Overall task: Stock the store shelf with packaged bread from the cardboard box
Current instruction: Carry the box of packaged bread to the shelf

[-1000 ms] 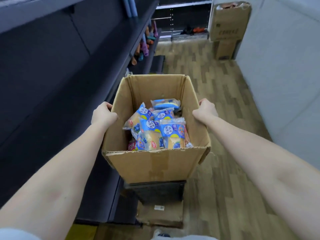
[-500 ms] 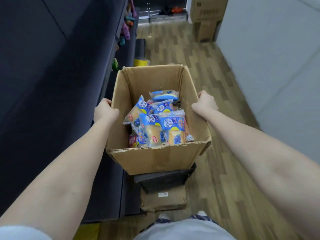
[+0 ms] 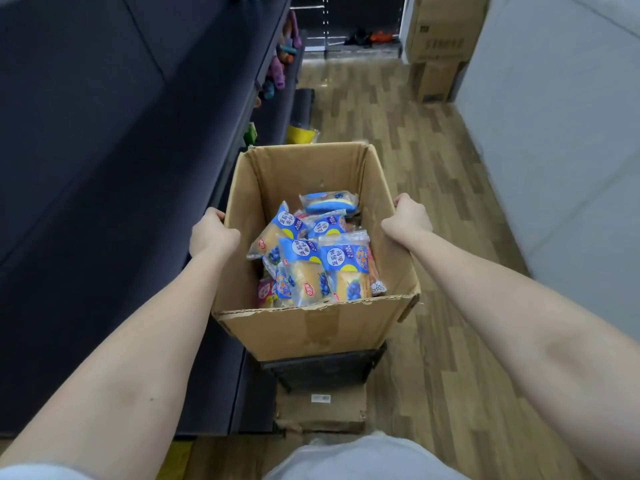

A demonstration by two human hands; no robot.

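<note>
While the head camera dipped over the last second, bringing a pale-clothed lap (image 3: pixel 363 459) into the bottom edge and a yellow item (image 3: pixel 302 134) into view beyond the far wall, the open brown cardboard box (image 3: pixel 311 329) kept its place between both arms. Left hand (image 3: pixel 213 233) gripped the left wall rim and right hand (image 3: pixel 406 218) the right wall rim, fingers clenched over the edges throughout. The box sat directly above a black plastic crate (image 3: pixel 325 372), which stood on a flattened cardboard sheet (image 3: pixel 322 408) on the wood-plank floor (image 3: pixel 433 202); couldn't tell whether it rested there or hung just clear. The blue-and-clear plastic bread packets (image 3: pixel 311 265) were all loose in the box, none on the dark grey store shelf (image 3: pixel 104 168) just to its left. My read: still positioning, stocking not started. Packets read 蓝莓味面包, with blueberry art and a red oval logo too small to read. Print on the far stacked cardboard cartons (image 3: pixel 443 36) and the sheet's white label was illegible.
</note>
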